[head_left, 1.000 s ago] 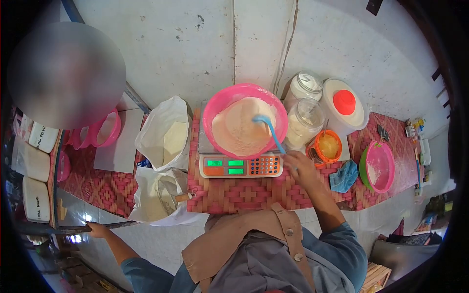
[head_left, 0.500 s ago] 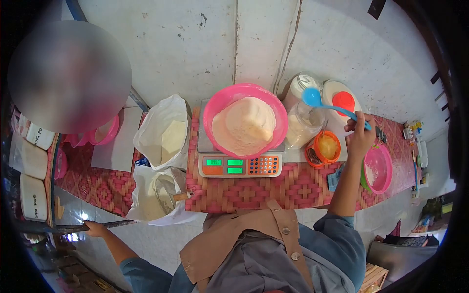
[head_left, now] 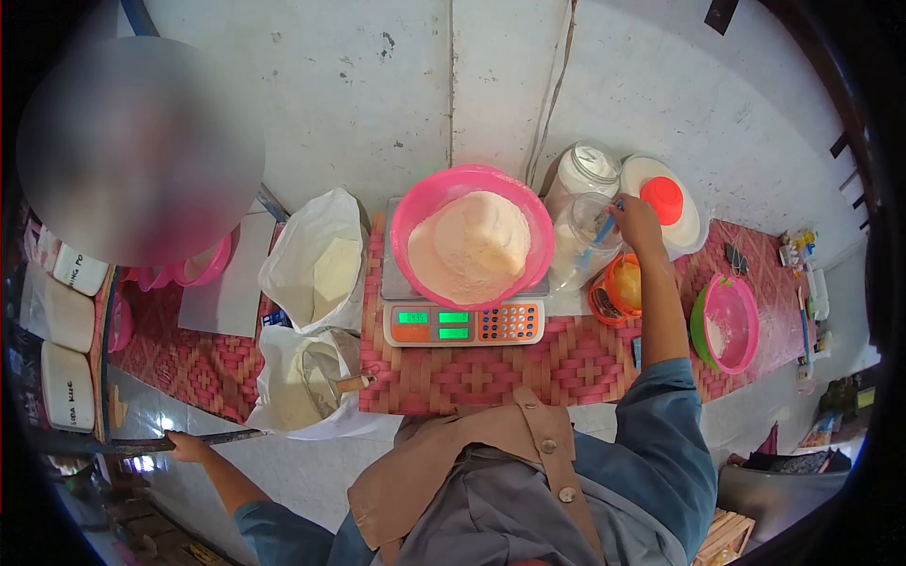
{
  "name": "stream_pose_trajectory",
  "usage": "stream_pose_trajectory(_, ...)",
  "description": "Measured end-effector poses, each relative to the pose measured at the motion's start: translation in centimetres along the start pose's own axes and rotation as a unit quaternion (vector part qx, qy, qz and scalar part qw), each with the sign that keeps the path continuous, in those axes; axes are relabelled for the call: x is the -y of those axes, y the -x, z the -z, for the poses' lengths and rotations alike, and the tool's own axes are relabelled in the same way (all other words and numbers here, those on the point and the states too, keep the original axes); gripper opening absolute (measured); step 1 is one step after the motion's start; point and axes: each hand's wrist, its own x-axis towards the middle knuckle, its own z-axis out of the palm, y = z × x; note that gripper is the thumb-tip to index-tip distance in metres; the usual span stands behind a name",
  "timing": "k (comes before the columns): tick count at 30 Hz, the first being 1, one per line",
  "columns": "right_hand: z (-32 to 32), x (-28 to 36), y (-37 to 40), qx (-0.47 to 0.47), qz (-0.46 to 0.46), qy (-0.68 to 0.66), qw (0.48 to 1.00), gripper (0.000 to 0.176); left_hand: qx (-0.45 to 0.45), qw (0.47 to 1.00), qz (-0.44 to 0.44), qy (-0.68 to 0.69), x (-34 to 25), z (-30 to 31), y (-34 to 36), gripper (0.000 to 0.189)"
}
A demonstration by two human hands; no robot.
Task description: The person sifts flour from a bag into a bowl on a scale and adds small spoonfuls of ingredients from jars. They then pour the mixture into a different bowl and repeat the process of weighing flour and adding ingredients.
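The blue plastic spoon point(head_left: 592, 241) dips into the open clear jar point(head_left: 576, 247), its handle held in the right hand's point(head_left: 634, 220) closed grip. Left of the jar, a round pink bowl of pale powder point(head_left: 471, 236) sits on the digital scale point(head_left: 464, 323); the left hand point(head_left: 187, 446) grips a dark rail point(head_left: 226, 436).

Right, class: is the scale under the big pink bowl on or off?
On. The scale shows three display windows lit green, just in front of the pink bowl.

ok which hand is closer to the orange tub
Right. The right hand is just beyond the orange tub, holding the blue spoon in the open jar. The left hand is far off to the left, at the dark rail.
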Motion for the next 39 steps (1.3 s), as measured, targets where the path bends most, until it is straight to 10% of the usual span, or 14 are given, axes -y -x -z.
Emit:
stream_pose_trajectory(10, 2.5, 3.2, 1.8, -0.135, 0.069, -0.164, 0.975, 0.017, -0.024, 0.999, -0.037, -0.015, 0.1, -0.2, 0.0, 0.033)
stream_pose_trajectory(18, 3.9, 2.0, 4.4, -0.230, 0.051, -0.508, 0.829, 0.008, -0.016, 0.999, -0.029, 0.006, -0.5, 0.0, 0.4, 0.034)
stream_pose_trajectory(22, 2.9, -1.1, 5.1, -0.275, -0.095, -0.524, 0.800, 0.014, -0.006, 0.999, -0.054, -0.003, 0.9, -0.2, -0.3, 0.034)
stream_pose_trajectory(28, 3.1, -0.4, 7.7, -0.366, -0.020, -0.541, 0.757, 0.019, -0.015, 0.999, -0.039, 0.032, 1.0, -0.4, -0.3, 0.033)
stream_pose_trajectory(39, -6.6, 5.3, 16.1, -0.111, 0.158, -0.335, 0.922, 0.016, -0.021, 0.999, -0.029, 0.019, 1.1, -0.3, -0.3, 0.034)
